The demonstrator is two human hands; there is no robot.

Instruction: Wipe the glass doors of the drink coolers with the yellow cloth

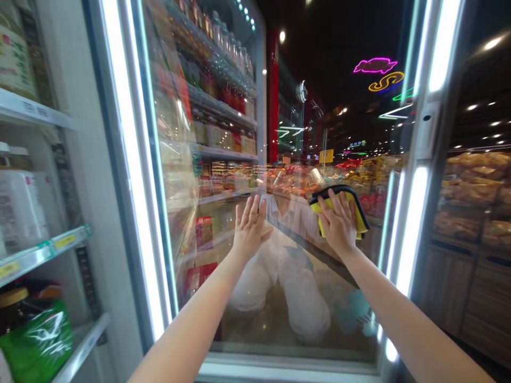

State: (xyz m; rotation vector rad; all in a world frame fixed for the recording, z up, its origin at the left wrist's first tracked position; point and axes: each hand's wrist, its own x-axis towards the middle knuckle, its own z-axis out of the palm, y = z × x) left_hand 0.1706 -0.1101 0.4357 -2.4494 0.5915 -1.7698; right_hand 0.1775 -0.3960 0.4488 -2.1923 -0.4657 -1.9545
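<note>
We have the yellow-and-black cloth (362, 221) between our right hand (339, 222), its fingers spread flat rather than clamped, and the glass door (295, 330), cloth edges showing on both sides, while our left hand (250, 227), fingers nearly together, lies leftward, farther from it.

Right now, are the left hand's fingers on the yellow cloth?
No, the black-edged yellow cloth is under the fingers of the right hand.

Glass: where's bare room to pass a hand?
Bare glass between the left hand and the cloth, and lower, between the forearms, down to the bottom frame. Crowded: left shelves, with bottles and a green bag.
</note>
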